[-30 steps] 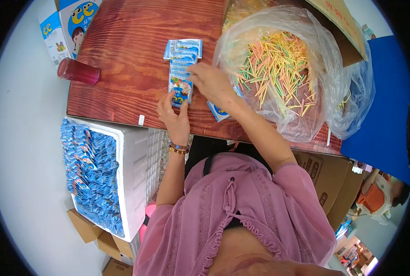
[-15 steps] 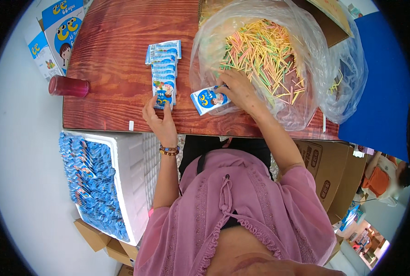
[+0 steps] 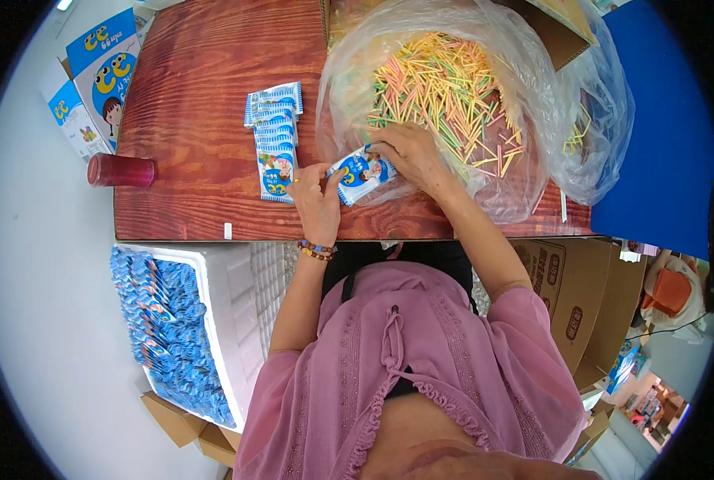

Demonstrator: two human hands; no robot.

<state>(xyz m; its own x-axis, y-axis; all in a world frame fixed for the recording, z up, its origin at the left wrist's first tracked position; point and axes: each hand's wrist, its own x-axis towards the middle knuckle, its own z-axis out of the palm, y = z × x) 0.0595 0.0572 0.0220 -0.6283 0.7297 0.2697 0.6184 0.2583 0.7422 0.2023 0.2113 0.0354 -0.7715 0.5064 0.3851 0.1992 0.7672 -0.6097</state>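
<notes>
A small blue-and-white packet (image 3: 360, 181) lies at a slant above the table's front edge, between my two hands. My right hand (image 3: 415, 158) grips its right end, fingers closed. My left hand (image 3: 318, 204) has its thumb and fingertips pinched at the packet's left edge. Just left of that hand, an overlapping column of similar packets (image 3: 275, 152) lies on the wooden table. Beyond my right hand, a large clear plastic bag (image 3: 349, 88) spreads open around a heap of thin yellow, pink and green sticks (image 3: 445, 88).
A jar of red-pink content (image 3: 122, 170) lies at the table's left edge, near printed cartons (image 3: 109, 84). Below left stands a white foam box (image 3: 233, 320) full of blue packets (image 3: 173, 320). Cardboard boxes (image 3: 569, 296) stand at lower right; a blue surface (image 3: 653, 136) borders the table.
My left hand has left the column of packets and moved right to the packet in my right hand. The whole view has shifted slightly.
</notes>
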